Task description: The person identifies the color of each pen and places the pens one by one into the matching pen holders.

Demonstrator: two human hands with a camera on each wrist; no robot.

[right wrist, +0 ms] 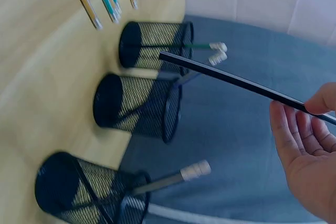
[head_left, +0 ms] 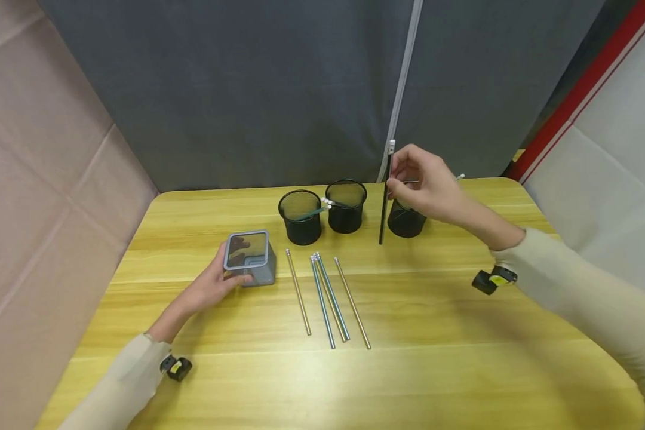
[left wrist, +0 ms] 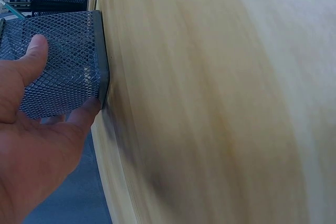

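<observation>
My right hand [head_left: 430, 185] pinches a black pencil [head_left: 384, 209] between thumb and fingers, its white eraser end up. It is held almost upright in the head view, beside the right-hand black mesh pencil cup [head_left: 407, 226], which the hand partly covers. In the right wrist view the pencil's dark lower end [right wrist: 210, 71] points away from the fingers, toward the cups. My left hand [head_left: 209, 288] grips a square grey mesh pen holder [head_left: 269, 266] on the table, thumb on the near side. The left wrist view shows the thumb [left wrist: 37, 59] against the mesh wall.
Two more black mesh cups, a left one [head_left: 303, 232] and a middle one [head_left: 347, 222], stand at the back with pencils leaning in them. Several gold pencils [head_left: 353, 303] and blue pencils [head_left: 323, 303] lie mid-table. A grey curtain [head_left: 236, 107] hangs behind.
</observation>
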